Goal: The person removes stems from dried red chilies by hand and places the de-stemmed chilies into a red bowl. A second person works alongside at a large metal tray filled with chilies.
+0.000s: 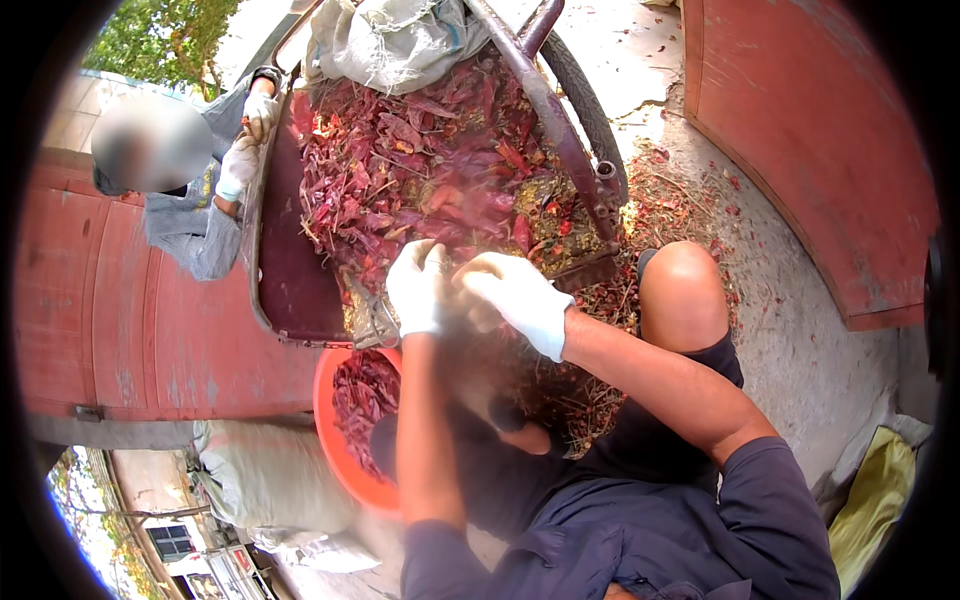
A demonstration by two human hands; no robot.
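Both my hands wear white gloves and meet over the near edge of a metal cart (262, 240) heaped with dried red chili peppers (400, 160). My left hand (417, 288) has its fingers curled in, close beside the right. My right hand (515, 300) is closed too, its fingers bent toward the left hand's fingertips. What lies between the fingers is too small and blurred to make out. Below the left of the cart an orange tub (322, 400) holds more dried red chilies (362, 400); my left forearm passes over its right side.
Across the cart's left side, a person in a grey top (195, 235) has gloved hands (240, 165) at the rim. A white woven sack (385, 45) lies on the cart's far end. Stems and pepper scraps (665, 200) litter the ground right. A full sack (270, 475) stands beside the tub.
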